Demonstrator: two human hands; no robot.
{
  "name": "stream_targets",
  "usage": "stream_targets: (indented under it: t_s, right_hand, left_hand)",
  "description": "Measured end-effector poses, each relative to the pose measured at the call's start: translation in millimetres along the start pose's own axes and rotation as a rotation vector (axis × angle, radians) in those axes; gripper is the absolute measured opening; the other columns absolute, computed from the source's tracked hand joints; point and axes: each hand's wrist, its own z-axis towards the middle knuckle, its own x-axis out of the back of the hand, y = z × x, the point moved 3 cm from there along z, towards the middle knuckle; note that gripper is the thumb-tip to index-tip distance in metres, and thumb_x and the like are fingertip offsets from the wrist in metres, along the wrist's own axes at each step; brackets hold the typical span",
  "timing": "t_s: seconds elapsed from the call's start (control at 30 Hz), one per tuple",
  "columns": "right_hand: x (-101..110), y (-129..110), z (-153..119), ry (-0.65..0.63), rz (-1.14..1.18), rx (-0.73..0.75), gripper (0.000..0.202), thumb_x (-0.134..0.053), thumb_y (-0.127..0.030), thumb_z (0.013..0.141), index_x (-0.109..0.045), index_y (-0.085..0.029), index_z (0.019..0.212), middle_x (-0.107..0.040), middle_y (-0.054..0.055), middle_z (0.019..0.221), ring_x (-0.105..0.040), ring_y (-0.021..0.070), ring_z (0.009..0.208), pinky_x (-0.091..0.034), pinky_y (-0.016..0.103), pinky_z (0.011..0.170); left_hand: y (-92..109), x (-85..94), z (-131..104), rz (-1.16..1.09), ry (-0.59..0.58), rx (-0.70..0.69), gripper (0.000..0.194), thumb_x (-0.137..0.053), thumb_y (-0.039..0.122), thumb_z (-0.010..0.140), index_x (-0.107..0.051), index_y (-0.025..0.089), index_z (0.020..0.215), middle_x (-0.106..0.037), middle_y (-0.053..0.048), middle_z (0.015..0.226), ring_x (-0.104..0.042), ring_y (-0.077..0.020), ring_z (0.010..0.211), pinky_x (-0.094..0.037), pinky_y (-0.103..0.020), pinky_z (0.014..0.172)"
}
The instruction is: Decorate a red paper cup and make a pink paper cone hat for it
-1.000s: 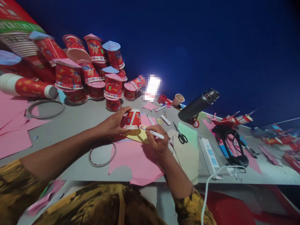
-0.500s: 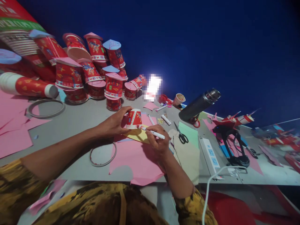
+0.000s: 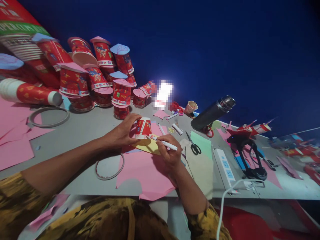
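My left hand (image 3: 125, 131) grips a red and white paper cup (image 3: 144, 127), which stands rim down, its base upward. Between the fingers of my right hand (image 3: 169, 149) is a white marker pen (image 3: 168, 144), its tip at the cup's lower rim on the right side. Whether the tip touches the rim I cannot tell. Beneath the cup lies yellow paper (image 3: 149, 145), on top of large pink paper (image 3: 142, 170). Just beyond my right hand are another marker (image 3: 161, 129) and a white cap-like cylinder (image 3: 177, 129).
Stacked red cups with paper cone roofs (image 3: 121, 93) fill the back left. Black-handled scissors (image 3: 195, 148), a dark thermos (image 3: 212, 113) and a white power strip (image 3: 225, 168) lie to the right. Grey rings (image 3: 110, 177) rest on the left side of the grey table (image 3: 82, 146).
The marker in my right hand has shifted very slightly along the cup's rim. My left hand keeps hold of the cup, and the whole view has moved a little.
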Motion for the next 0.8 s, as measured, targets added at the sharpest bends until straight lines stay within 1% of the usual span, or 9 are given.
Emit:
stream_targets:
  t_s: [0.1,0.2,0.27,0.33,0.4,0.5,0.6,0.7,0.8]
  right_hand:
    - [1.6,0.1,-0.2,0.019,-0.002,0.009,0.017,-0.058,-0.018,0.106,-0.072,-0.023,0.115,-0.081,0.005,0.095,-0.077,0.0199,0.083,-0.062,0.035,0.078]
    - [0.7,-0.4,-0.1,0.035,-0.059,0.024,0.017,-0.059,-0.017,0.107,-0.069,-0.022,0.12,-0.081,0.007,0.099,-0.077,0.0204,0.088,-0.062,0.036,0.082]
    - [-0.8,1.2,-0.1,0.043,-0.111,-0.009,0.016,-0.061,-0.019,0.106,-0.068,-0.022,0.12,-0.079,0.008,0.099,-0.076,0.0216,0.089,-0.062,0.037,0.083]
    - [-2.2,3.8,-0.3,0.038,-0.132,-0.045,0.018,-0.064,-0.02,0.104,-0.066,-0.022,0.121,-0.077,0.007,0.097,-0.074,0.0221,0.089,-0.061,0.038,0.082]
    - [-3.2,5.0,-0.4,0.025,-0.116,-0.025,0.02,-0.065,-0.02,0.102,-0.065,-0.022,0.122,-0.075,0.006,0.095,-0.072,0.0217,0.086,-0.06,0.038,0.08]
    - [-3.8,3.3,-0.4,-0.002,-0.093,0.041,0.021,-0.067,-0.019,0.101,-0.064,-0.023,0.121,-0.074,0.005,0.094,-0.071,0.0214,0.084,-0.059,0.037,0.078]
    - [-3.5,0.0,-0.1,0.002,-0.126,0.025,0.02,-0.064,-0.016,0.101,-0.064,-0.023,0.119,-0.074,0.006,0.096,-0.07,0.0225,0.087,-0.059,0.039,0.079]
    - [-3.9,-3.1,-0.3,0.015,-0.13,0.024,0.022,-0.063,-0.013,0.099,-0.063,-0.023,0.119,-0.074,0.006,0.096,-0.069,0.0224,0.086,-0.058,0.039,0.079]
    - [-5.3,-3.3,-1.7,0.032,-0.15,0.074,0.023,-0.062,-0.011,0.099,-0.063,-0.024,0.118,-0.075,0.005,0.094,-0.069,0.0223,0.083,-0.056,0.038,0.076]
  left_hand:
    - [-0.7,1.6,1.2,0.038,0.023,-0.048,0.08,-0.086,0.043,0.074,-0.052,0.029,0.146,-0.054,-0.014,0.151,-0.052,-0.0403,0.146,-0.043,-0.062,0.127]
    - [1.6,2.2,-0.1,0.019,0.016,-0.023,0.083,-0.086,0.037,0.072,-0.051,0.027,0.148,-0.053,-0.014,0.155,-0.054,-0.0404,0.146,-0.042,-0.063,0.127]
    - [5.6,0.6,-2.6,-0.066,-0.005,0.015,0.086,-0.086,0.036,0.072,-0.05,0.027,0.15,-0.053,-0.015,0.158,-0.055,-0.0402,0.146,-0.045,-0.063,0.126]
    - [10.4,-2.5,-5.6,-0.21,-0.026,0.061,0.087,-0.087,0.036,0.074,-0.049,0.027,0.151,-0.055,-0.016,0.159,-0.058,-0.0397,0.145,-0.05,-0.062,0.121]
    - [13.7,-6.2,-7.6,-0.35,-0.04,0.102,0.087,-0.088,0.035,0.074,-0.049,0.026,0.151,-0.056,-0.018,0.159,-0.06,-0.0394,0.144,-0.054,-0.061,0.118]
    - [13.3,-10.3,-7.3,-0.494,-0.042,0.144,0.091,-0.091,0.031,0.069,-0.049,0.025,0.15,-0.054,-0.02,0.162,-0.061,-0.0392,0.144,-0.053,-0.061,0.12]
    - [11.3,-12.1,-6.5,-0.575,-0.058,0.166,0.09,-0.091,0.029,0.068,-0.05,0.025,0.148,-0.055,-0.02,0.161,-0.06,-0.0395,0.146,-0.05,-0.063,0.123]
    - [14.9,-12.1,-9.3,-0.584,-0.105,0.175,0.087,-0.091,0.03,0.071,-0.05,0.029,0.149,-0.057,-0.019,0.16,-0.061,-0.0404,0.145,-0.054,-0.066,0.118]
    - [21.7,-9.7,-13.8,-0.455,-0.12,0.145,0.093,-0.091,0.036,0.075,-0.046,0.037,0.157,-0.056,-0.015,0.162,-0.061,-0.0413,0.144,-0.061,-0.065,0.109]
